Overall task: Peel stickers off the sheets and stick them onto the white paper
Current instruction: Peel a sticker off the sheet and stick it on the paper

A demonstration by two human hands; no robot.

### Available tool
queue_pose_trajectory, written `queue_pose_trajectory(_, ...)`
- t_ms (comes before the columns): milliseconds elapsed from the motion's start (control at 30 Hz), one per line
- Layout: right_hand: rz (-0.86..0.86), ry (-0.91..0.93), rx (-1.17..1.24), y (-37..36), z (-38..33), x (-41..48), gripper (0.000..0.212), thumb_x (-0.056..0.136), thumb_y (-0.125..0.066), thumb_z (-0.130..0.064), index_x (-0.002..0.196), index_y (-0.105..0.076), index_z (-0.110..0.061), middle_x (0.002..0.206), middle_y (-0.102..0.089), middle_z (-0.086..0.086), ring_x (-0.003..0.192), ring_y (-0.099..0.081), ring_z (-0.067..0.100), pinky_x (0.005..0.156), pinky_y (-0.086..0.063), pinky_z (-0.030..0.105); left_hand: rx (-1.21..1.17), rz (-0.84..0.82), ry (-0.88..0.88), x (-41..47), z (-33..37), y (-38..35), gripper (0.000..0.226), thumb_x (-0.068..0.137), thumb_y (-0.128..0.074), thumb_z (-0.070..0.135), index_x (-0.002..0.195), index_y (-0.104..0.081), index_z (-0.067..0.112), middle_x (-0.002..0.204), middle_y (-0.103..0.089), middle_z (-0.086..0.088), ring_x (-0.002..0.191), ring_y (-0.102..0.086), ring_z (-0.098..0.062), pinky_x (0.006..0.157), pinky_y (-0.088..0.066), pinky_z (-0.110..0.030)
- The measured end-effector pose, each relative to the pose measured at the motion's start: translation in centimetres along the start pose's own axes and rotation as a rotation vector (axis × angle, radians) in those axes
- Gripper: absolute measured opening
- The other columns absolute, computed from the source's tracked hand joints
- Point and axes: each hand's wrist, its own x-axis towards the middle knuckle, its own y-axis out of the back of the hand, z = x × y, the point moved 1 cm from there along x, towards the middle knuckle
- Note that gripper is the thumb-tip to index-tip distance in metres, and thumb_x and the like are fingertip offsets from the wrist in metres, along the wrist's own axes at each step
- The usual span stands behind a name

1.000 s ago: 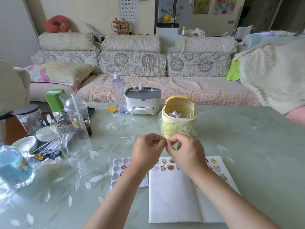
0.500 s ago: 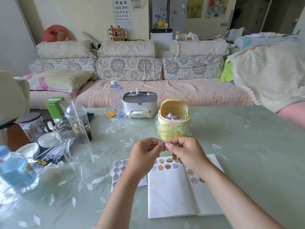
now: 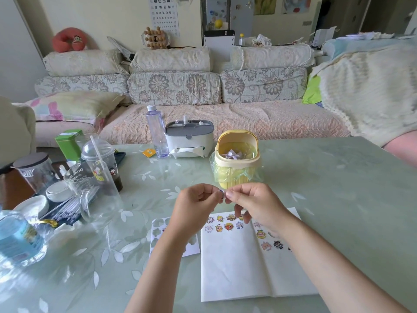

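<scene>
The white paper (image 3: pixel 237 267) lies open on the table in front of me, with several cartoon stickers stuck along its top edge and on its right half. A sticker sheet (image 3: pixel 158 229) lies flat to its left, partly hidden under my left forearm. Above the paper, my left hand (image 3: pixel 194 206) and my right hand (image 3: pixel 255 204) meet fingertip to fingertip, both pinching a small purplish sticker (image 3: pixel 221 192). Which hand carries most of it I cannot tell.
A small yellow bin (image 3: pixel 235 159) with a plastic liner stands just behind my hands. A grey-white tissue box (image 3: pixel 188 141) and a clear bottle (image 3: pixel 156 132) stand farther back. Cups, a glass jug (image 3: pixel 94 190), jars and a blue water bottle (image 3: pixel 15 236) crowd the left side.
My hands stay pinched together above the paper and have barely moved. The view has tilted up a little, so the paper sits lower and more of its right-hand stickers show.
</scene>
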Motion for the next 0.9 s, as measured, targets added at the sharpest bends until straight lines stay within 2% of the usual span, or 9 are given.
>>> queue_pose_trajectory(133,0.03,0.04,-0.1,0.3,-0.1,-0.1,0.015,0.096,-0.064,-0.015,0.088,-0.077,-0.013,0.076,-0.069,-0.001,0.057,-0.058,0.014,0.048,-0.044,0.027,-0.009,-0.015,0.007,0.1,0.0,-0.2,0.011,0.09,-0.068,0.018,0.081,-0.073,0.014,0.078,-0.074,-0.006,0.062,-0.054,-0.012,0.062,-0.046,-0.027)
queue_pose_trajectory(267,0.061,0.069,-0.188,0.4,-0.3,-0.2,0.016,0.096,-0.064,-0.016,0.086,-0.077,-0.014,0.055,-0.061,-0.013,0.046,-0.052,0.004,0.049,-0.039,0.014,-0.011,-0.011,0.003,0.1,0.0,-0.4,0.012,0.089,-0.067,0.017,0.079,-0.073,0.014,0.08,-0.073,-0.011,0.062,-0.053,-0.014,0.063,-0.046,-0.031)
queue_pose_trajectory(333,0.082,0.083,-0.209,0.3,-0.3,-0.3,0.016,0.095,-0.065,-0.017,0.084,-0.077,-0.017,0.053,-0.06,-0.014,0.047,-0.052,0.004,0.052,-0.039,0.012,-0.013,-0.01,0.007,0.0,0.0,-0.4,0.012,0.089,-0.067,0.016,0.079,-0.073,0.014,0.079,-0.073,-0.01,0.062,-0.052,-0.014,0.063,-0.047,-0.031)
queue_pose_trajectory(500,0.113,0.133,-0.244,0.0,-0.1,-0.3,0.02,0.094,-0.066,-0.019,0.078,-0.076,-0.027,0.069,-0.068,0.004,0.055,-0.052,0.011,0.059,-0.047,0.026,-0.016,-0.005,0.004,-0.1,0.0,-0.5,0.011,0.089,-0.068,0.016,0.08,-0.073,0.015,0.077,-0.074,-0.005,0.061,-0.053,-0.013,0.062,-0.048,-0.03)
queue_pose_trajectory(633,0.121,0.152,-0.286,-0.1,0.0,-0.2,0.022,0.094,-0.064,-0.018,0.078,-0.075,-0.028,0.066,-0.067,-0.001,0.054,-0.049,0.012,0.054,-0.046,0.031,0.022,0.008,-0.011,0.1,-0.1,-0.7,0.011,0.088,-0.07,0.02,0.078,-0.073,0.018,0.075,-0.073,-0.004,0.059,-0.053,-0.012,0.06,-0.047,-0.027)
queue_pose_trajectory(733,0.155,0.165,-0.357,-0.2,0.2,-0.3,0.021,0.092,-0.064,-0.02,0.075,-0.073,-0.03,0.061,-0.063,-0.013,0.05,-0.047,0.009,0.053,-0.043,0.027,0.065,0.027,-0.029,0.0,0.0,-0.8,0.012,0.087,-0.07,0.022,0.075,-0.072,0.021,0.072,-0.072,-0.003,0.054,-0.05,-0.008,0.053,-0.042,-0.02)
queue_pose_trajectory(900,0.185,0.176,-0.39,-0.2,0.1,-0.3,0.018,0.09,-0.065,-0.021,0.076,-0.073,-0.029,0.059,-0.062,-0.013,0.048,-0.045,0.009,0.052,-0.04,0.025,0.117,0.056,-0.04,0.1,0.2,-1.0,0.011,0.085,-0.071,0.025,0.074,-0.072,0.025,0.068,-0.071,0.004,0.053,-0.051,-0.007,0.051,-0.04,-0.017)
